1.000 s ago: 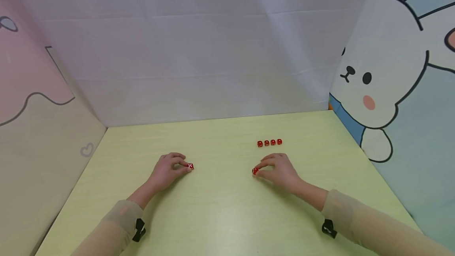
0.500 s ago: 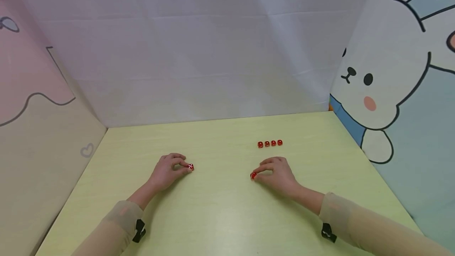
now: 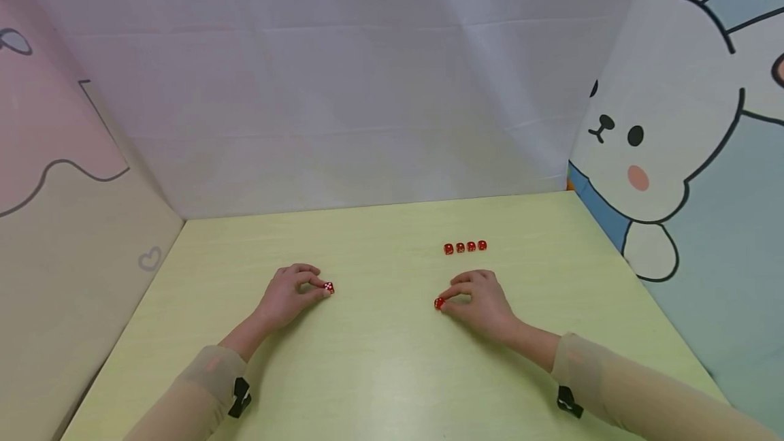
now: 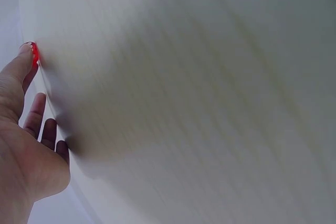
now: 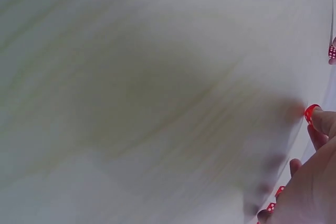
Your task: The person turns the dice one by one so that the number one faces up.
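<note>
My left hand (image 3: 290,297) pinches a red die (image 3: 329,287) with white pips between thumb and index finger, left of the table's middle. Across from it, my right hand (image 3: 480,299) holds another red die (image 3: 439,303) by thumb and fingertip. In the left wrist view, that hand's die (image 4: 34,53) shows just past the thumb tip. The right wrist view has the right hand's die (image 5: 312,114) at the thumb, close to the table surface. Beyond the right hand, several red dice (image 3: 465,247) stand in a short row.
The pale yellow table (image 3: 380,373) runs back to a white cloth wall (image 3: 367,87). A pink and cream panel (image 3: 73,237) borders it on the left, a rabbit-print panel (image 3: 692,155) on the right. Black straps hang at both sleeve cuffs.
My right hand has come slightly nearer with its die, shifting a little left and then a little right again. The left hand and the row of dice stay in place.
</note>
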The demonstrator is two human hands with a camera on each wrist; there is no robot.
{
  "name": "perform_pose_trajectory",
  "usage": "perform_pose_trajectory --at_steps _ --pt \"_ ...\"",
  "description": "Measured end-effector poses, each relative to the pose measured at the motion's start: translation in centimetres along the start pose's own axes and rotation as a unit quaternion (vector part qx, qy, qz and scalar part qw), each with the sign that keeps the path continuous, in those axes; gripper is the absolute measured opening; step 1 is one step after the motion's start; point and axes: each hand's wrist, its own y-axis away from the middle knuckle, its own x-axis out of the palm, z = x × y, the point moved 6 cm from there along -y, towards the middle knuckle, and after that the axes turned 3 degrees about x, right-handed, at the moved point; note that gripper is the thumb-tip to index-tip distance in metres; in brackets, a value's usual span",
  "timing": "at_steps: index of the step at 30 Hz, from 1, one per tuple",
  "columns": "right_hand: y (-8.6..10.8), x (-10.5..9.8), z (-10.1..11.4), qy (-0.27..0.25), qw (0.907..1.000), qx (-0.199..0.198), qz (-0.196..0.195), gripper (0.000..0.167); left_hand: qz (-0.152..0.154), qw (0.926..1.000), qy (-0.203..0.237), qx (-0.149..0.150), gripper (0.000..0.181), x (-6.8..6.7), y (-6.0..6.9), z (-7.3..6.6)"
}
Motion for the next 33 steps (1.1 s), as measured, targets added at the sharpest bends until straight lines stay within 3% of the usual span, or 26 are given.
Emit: perform_pose_trajectory --at_steps 14,29,33 --pt "0.24 -0.47 0.03 0.058 0.9970 -0.044 -0.025 0.009 -0.003 1.0000 0.004 0.002 0.012 -0.05 -0.05 -0.05" --pt "0.33 -0.37 -0.26 0.059 0.9973 -0.039 -0.018 0.011 -0.002 0.9999 0.010 -0.002 0.011 -0.09 -0.02 -0.23" --pt "0.39 -0.69 -0.07 0.058 0.9966 -0.055 -0.019 0.014 -0.001 0.9999 0.011 -0.005 0.012 -0.12 0.02 -0.32"
